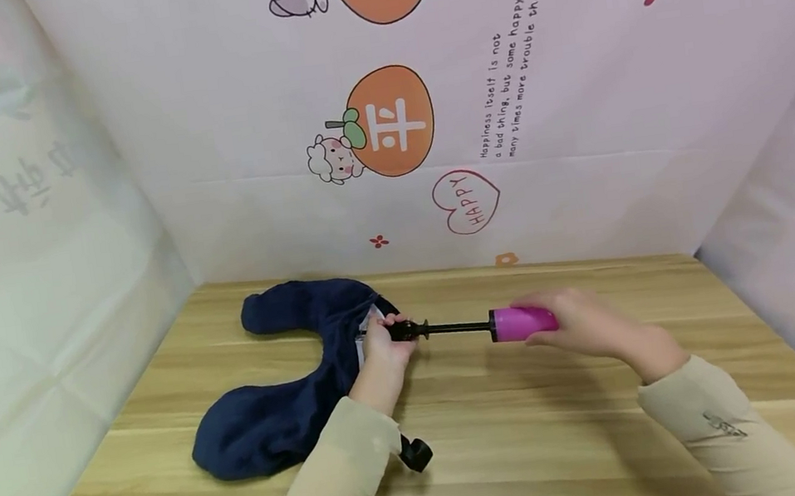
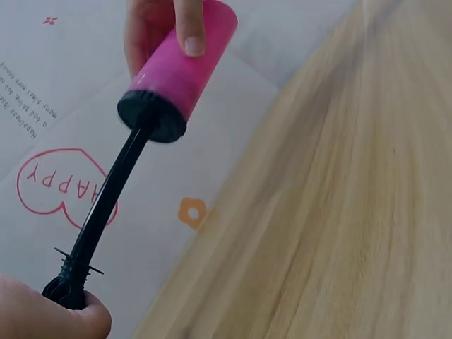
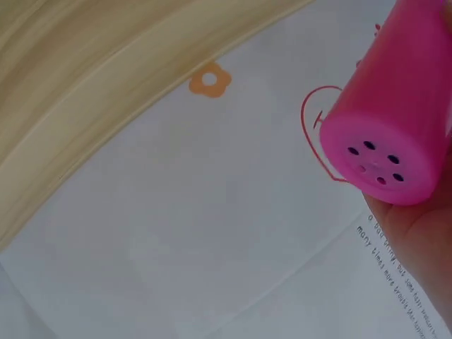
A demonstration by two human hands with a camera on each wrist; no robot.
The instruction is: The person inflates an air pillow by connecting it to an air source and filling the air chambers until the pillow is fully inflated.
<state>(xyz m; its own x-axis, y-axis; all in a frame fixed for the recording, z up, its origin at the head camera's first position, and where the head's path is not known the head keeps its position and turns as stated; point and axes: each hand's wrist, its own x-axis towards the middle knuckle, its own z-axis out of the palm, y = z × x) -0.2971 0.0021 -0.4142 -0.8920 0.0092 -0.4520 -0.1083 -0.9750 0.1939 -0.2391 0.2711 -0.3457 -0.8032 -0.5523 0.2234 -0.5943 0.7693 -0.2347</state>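
A hand air pump has a pink barrel [image 2: 185, 74] and a long black rod [image 2: 106, 191]. My right hand [image 1: 584, 324] grips the barrel with fingers and thumb around it; in the right wrist view its end face shows several small holes. My left hand [image 1: 386, 346] holds the pump's black end [image 1: 404, 331] at the middle of a navy U-shaped neck pillow [image 1: 270, 428]. A pale label [image 1: 361, 350] shows beside the left fingers. Whether the pump's tip sits in a valve is hidden by that hand. The rod is drawn well out between the hands.
A black strap with a buckle [image 1: 415, 453] hangs from the pillow by the left forearm. The wood-grain table [image 1: 544, 446] is bordered by white printed cloth [image 1: 586, 190] at the back and both sides.
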